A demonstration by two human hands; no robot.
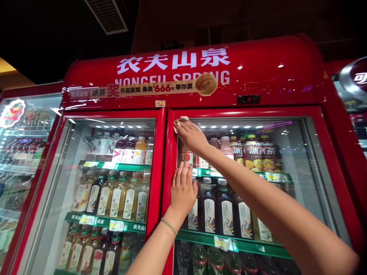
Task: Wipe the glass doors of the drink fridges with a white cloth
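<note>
At the far left a neighbouring cooler (25, 152) is showing dim shelves behind its glass. Next to it the red drinks fridge (258, 68) is standing with two glass doors. Behind its left door (157, 160), tea bottles (116, 196) are sitting upright in rows on green-edged shelves.

The left hand (182, 193) is pressing flat against the right door (304, 160), just beside that door's left frame and about halfway up the visible glass. Its fingers are lying straight and released, gripping nothing, and a thin green band (169, 226) is circling the wrist.

Above it, the right hand (190, 135) is reaching across to the top left corner of the same pane. Its fingers are curling down on what seems to be a small white cloth (180, 120), though most of it is hiding under them. The cloth is touching the glass right where it is meeting the red frame.

Behind the forearm, dark bottles (226, 210) are standing on the middle shelf. At the far right edge another cooler (354, 80) is just showing.
</note>
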